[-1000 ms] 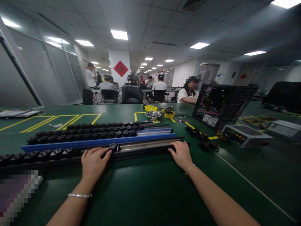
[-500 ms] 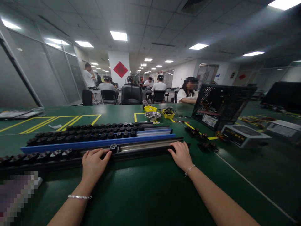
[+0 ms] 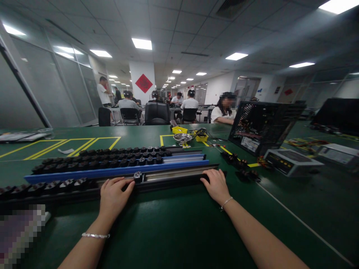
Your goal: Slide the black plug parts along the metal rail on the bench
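Shifted slightly rightward since the earlier frame, a small rounded black part with a silvery top [image 3: 137,176] sits in the long black rail with a metallic inner channel [image 3: 174,179]; the left hand [image 3: 113,198] has moved with it, its thumb just beside the part, though contact is hard to tell; its fingers lie loosely parted on the rail; the right hand [image 3: 218,186] rests at the rail's right end, thumb apart from its fingers.

More dark rounded parts [image 3: 53,186] line the rail's left stretch; beyond it lies a long blue strip [image 3: 112,171], then further rows of black parts [image 3: 106,163]. All lie on a green surface [image 3: 174,231] marked with yellow lines; farther back are a shiny metal bowl [image 3: 182,138] and a yellow plastic bin [image 3: 179,130]; to the right stand an open black computer case [image 3: 260,127] and a grey boxy power supply [image 3: 291,161].

Across the surface sits a person in white [image 3: 223,112]; behind, a white column [image 3: 142,71] bears a red diamond [image 3: 144,83].
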Demonstrator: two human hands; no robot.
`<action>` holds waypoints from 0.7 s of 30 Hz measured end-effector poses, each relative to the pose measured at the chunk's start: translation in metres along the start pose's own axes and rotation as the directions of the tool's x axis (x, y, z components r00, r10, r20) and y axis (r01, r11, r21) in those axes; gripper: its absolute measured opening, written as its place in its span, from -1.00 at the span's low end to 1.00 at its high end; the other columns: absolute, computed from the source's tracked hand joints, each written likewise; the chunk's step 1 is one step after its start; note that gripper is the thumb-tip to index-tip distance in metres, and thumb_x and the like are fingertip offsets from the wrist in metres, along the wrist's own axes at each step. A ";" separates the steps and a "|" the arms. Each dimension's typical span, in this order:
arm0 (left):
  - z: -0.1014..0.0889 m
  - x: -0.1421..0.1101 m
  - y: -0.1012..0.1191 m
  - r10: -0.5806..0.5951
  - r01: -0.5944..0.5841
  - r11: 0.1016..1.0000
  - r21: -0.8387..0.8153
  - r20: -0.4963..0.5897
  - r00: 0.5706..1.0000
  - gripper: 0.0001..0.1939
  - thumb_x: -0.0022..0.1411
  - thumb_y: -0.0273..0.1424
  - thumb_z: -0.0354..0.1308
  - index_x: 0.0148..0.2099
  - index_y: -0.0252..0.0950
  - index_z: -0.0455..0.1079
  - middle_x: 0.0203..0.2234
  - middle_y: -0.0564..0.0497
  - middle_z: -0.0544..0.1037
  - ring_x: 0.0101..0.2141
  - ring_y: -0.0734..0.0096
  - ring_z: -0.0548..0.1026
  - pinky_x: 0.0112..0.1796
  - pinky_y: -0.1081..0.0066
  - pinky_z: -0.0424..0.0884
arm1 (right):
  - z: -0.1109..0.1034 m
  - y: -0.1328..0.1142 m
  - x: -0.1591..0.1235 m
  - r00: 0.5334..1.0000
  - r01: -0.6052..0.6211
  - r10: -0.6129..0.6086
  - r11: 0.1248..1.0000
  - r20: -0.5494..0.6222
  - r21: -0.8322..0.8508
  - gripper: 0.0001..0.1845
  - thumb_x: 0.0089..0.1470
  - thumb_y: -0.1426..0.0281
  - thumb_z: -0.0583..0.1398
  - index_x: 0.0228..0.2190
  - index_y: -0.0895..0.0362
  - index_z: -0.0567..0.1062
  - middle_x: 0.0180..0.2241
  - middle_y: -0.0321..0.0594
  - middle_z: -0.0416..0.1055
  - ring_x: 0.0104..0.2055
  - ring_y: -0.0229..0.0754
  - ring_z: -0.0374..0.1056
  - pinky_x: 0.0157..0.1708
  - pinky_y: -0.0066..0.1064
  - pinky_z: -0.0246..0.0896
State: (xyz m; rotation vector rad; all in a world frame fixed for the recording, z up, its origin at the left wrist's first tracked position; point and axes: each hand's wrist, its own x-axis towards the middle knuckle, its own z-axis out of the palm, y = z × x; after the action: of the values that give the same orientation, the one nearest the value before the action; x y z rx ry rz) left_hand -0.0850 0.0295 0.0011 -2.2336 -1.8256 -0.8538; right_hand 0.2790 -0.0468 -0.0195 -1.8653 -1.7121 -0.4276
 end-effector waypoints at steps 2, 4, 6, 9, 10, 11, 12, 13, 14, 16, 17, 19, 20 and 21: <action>0.001 0.000 -0.001 0.013 -0.013 1.000 0.002 0.003 1.000 -0.62 0.15 -0.12 -0.05 -0.21 -0.14 0.54 -0.22 -0.06 0.57 -0.09 0.17 0.41 0.02 0.15 0.18 | 0.000 0.000 0.000 1.000 -0.005 0.005 1.000 0.000 0.005 -0.82 0.11 0.29 0.06 -0.29 0.06 0.41 -0.24 -0.20 0.43 -0.09 -0.09 0.27 0.11 -0.04 -0.15; 0.002 0.000 -0.001 0.021 -0.021 1.000 0.002 0.006 1.000 -0.62 0.15 -0.13 -0.05 -0.21 -0.15 0.54 -0.22 -0.07 0.56 -0.10 0.17 0.41 0.02 0.15 0.19 | 0.000 0.000 0.000 1.000 -0.007 0.007 1.000 0.002 0.008 -0.83 0.10 0.29 0.07 -0.29 0.06 0.41 -0.23 -0.21 0.43 -0.09 -0.09 0.27 0.11 -0.05 -0.16; 0.002 0.000 -0.001 0.030 -0.030 1.000 0.003 0.005 1.000 -0.62 0.15 -0.13 -0.04 -0.20 -0.15 0.53 -0.22 -0.07 0.56 -0.10 0.18 0.41 0.02 0.16 0.19 | 0.001 0.000 0.000 1.000 -0.005 0.005 1.000 0.004 0.004 -0.83 0.10 0.29 0.08 -0.29 0.06 0.41 -0.23 -0.21 0.43 -0.09 -0.10 0.27 0.11 -0.05 -0.16; 0.002 0.000 0.000 0.051 -0.051 0.999 0.001 0.004 0.999 -0.63 0.15 -0.14 -0.04 -0.19 -0.13 0.53 -0.22 -0.05 0.57 -0.10 0.19 0.41 0.02 0.18 0.20 | 0.001 0.001 0.000 1.000 0.001 -0.001 1.000 0.004 -0.005 -0.83 0.09 0.29 0.08 -0.29 0.06 0.42 -0.24 -0.21 0.43 -0.10 -0.09 0.27 0.11 -0.05 -0.15; 0.001 0.000 0.000 0.056 -0.056 0.998 0.000 0.005 0.998 -0.63 0.15 -0.14 -0.04 -0.19 -0.13 0.53 -0.22 -0.04 0.57 -0.09 0.19 0.41 0.02 0.18 0.20 | 0.001 0.001 0.000 1.000 0.004 -0.004 1.000 0.003 -0.006 -0.83 0.09 0.29 0.08 -0.29 0.06 0.42 -0.24 -0.21 0.43 -0.10 -0.09 0.27 0.11 -0.05 -0.14; 0.001 0.000 0.000 0.061 -0.061 0.998 -0.001 0.008 0.998 -0.63 0.15 -0.14 -0.04 -0.19 -0.13 0.53 -0.22 -0.04 0.57 -0.09 0.19 0.41 0.02 0.19 0.20 | 0.001 0.001 0.000 1.000 0.006 -0.006 1.000 0.000 -0.006 -0.83 0.09 0.29 0.08 -0.29 0.05 0.42 -0.24 -0.21 0.43 -0.10 -0.09 0.27 0.10 -0.05 -0.14; 0.001 0.000 0.000 0.064 -0.064 0.998 -0.002 0.011 0.998 -0.63 0.15 -0.14 -0.04 -0.19 -0.13 0.53 -0.22 -0.05 0.57 -0.09 0.19 0.41 0.02 0.19 0.21 | 0.001 0.001 0.000 1.000 0.008 -0.008 1.000 -0.003 -0.005 -0.83 0.09 0.29 0.08 -0.29 0.05 0.42 -0.24 -0.21 0.43 -0.10 -0.09 0.27 0.10 -0.05 -0.14; 0.001 0.000 0.000 0.065 -0.065 0.998 -0.003 0.012 0.998 -0.62 0.15 -0.14 -0.05 -0.19 -0.13 0.53 -0.22 -0.05 0.57 -0.09 0.19 0.41 0.01 0.19 0.21 | 0.001 0.001 0.000 1.000 0.010 -0.010 1.000 -0.006 -0.004 -0.82 0.10 0.28 0.07 -0.29 0.05 0.42 -0.24 -0.20 0.43 -0.10 -0.08 0.27 0.10 -0.05 -0.13; 0.002 0.000 0.000 0.067 -0.067 0.998 -0.003 0.013 0.998 -0.62 0.15 -0.13 -0.05 -0.18 -0.13 0.53 -0.22 -0.05 0.57 -0.09 0.19 0.41 0.01 0.19 0.22 | 0.002 0.001 0.000 1.000 0.012 -0.012 1.000 -0.009 -0.002 -0.82 0.10 0.28 0.07 -0.29 0.05 0.42 -0.24 -0.19 0.43 -0.10 -0.08 0.28 0.10 -0.04 -0.13; 0.003 0.000 -0.001 0.075 -0.075 0.997 -0.008 0.009 0.997 -0.62 0.15 -0.13 -0.05 -0.18 -0.12 0.53 -0.23 -0.04 0.58 -0.09 0.18 0.41 0.00 0.20 0.22 | 0.002 0.001 0.000 1.000 0.012 -0.012 1.000 -0.013 0.000 -0.82 0.10 0.29 0.06 -0.29 0.05 0.42 -0.24 -0.18 0.43 -0.10 -0.07 0.28 0.10 -0.04 -0.13; 0.003 0.000 -0.001 0.080 -0.080 0.997 -0.012 0.005 0.997 -0.62 0.15 -0.13 -0.05 -0.18 -0.12 0.53 -0.23 -0.04 0.58 -0.08 0.19 0.41 0.00 0.20 0.22 | 0.001 0.001 0.000 1.000 0.011 -0.011 1.000 -0.013 0.000 -0.82 0.10 0.29 0.06 -0.30 0.05 0.42 -0.24 -0.18 0.43 -0.10 -0.07 0.28 0.10 -0.04 -0.13; 0.004 -0.001 -0.002 0.096 -0.096 0.995 -0.025 0.005 0.995 -0.62 0.15 -0.13 -0.04 -0.17 -0.12 0.52 -0.23 -0.04 0.58 -0.07 0.19 0.40 0.01 0.21 0.22 | 0.001 0.000 0.000 1.000 0.007 -0.007 1.000 -0.007 0.003 -0.83 0.10 0.30 0.06 -0.30 0.06 0.42 -0.24 -0.19 0.43 -0.10 -0.07 0.28 0.10 -0.04 -0.14; 0.004 -0.001 -0.002 0.104 -0.104 0.994 -0.031 0.006 0.995 -0.62 0.15 -0.13 -0.04 -0.17 -0.13 0.52 -0.23 -0.04 0.58 -0.07 0.19 0.40 0.01 0.21 0.22 | 0.001 0.000 0.000 1.000 0.007 -0.007 1.000 -0.004 0.005 -0.83 0.10 0.30 0.06 -0.30 0.06 0.42 -0.24 -0.19 0.43 -0.09 -0.07 0.28 0.10 -0.03 -0.14; 0.004 -0.001 -0.002 0.111 -0.111 0.993 -0.036 0.006 0.994 -0.62 0.15 -0.13 -0.04 -0.17 -0.13 0.52 -0.23 -0.04 0.58 -0.08 0.19 0.41 0.01 0.20 0.22 | 0.001 0.000 0.000 1.000 0.007 -0.007 1.000 -0.002 0.008 -0.82 0.10 0.30 0.06 -0.30 0.06 0.42 -0.25 -0.19 0.43 -0.09 -0.07 0.27 0.10 -0.03 -0.14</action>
State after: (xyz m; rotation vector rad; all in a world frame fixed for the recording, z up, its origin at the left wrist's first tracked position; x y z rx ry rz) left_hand -0.0851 0.0312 -0.0035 -2.3382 -1.6840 -0.8653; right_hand 0.2792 -0.0461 -0.0198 -1.8533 -1.7168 -0.4244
